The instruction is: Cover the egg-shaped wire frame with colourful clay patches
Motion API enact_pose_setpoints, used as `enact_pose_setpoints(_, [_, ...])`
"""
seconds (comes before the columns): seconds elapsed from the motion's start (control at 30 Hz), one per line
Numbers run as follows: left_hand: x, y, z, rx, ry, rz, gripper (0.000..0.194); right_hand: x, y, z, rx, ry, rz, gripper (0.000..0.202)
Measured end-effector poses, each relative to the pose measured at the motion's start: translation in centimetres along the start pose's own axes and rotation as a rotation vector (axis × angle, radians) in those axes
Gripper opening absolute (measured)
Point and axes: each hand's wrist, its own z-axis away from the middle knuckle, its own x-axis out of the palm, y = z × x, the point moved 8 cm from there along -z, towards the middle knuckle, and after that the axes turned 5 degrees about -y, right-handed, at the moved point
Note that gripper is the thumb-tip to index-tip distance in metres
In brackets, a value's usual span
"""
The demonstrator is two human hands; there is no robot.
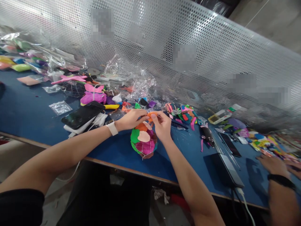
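I had both hands out over the blue desk (33, 113), meeting at a small orange piece (151, 115) of what looked like modelling clay. My left hand (131, 119) was closed in a pinch on its left edge, thumb and fingertips tight, and my right hand (162, 125) was pinched on its right edge the same way, so neither hand had any opening to speak of. The piece sat at the top of a multicoloured clay ball (144, 140), patched with green, peach, magenta and orange, which rested on the desk just below my hands; whether the piece was already touching the ball I could not tell. To do this well, I judged the grip should stay light, since soft clay dents under a hard squeeze, and the piece should go down flat from one edge across, with the ball kept from rolling. A phone (82, 114) lay to the left beside a pink clay figure (93, 95), with clear bags (60, 107) scattered about. At the far right, another person's hand (274, 164) rested on the desk, well apart from mine.
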Motion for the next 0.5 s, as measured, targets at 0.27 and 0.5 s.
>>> enact_pose_setpoints(0.27, [-0.38,0.1,-0.01,-0.006,0.028,0.027,0.041,0.4,0.13,0.25,0.026,-0.01,-0.043,0.047])
enact_pose_setpoints(0.5, [-0.19,-0.2,0.03,-0.097,-0.058,-0.005,0.044,-0.16,-0.3,-0.06,-0.013,0.026,0.019,0.047])
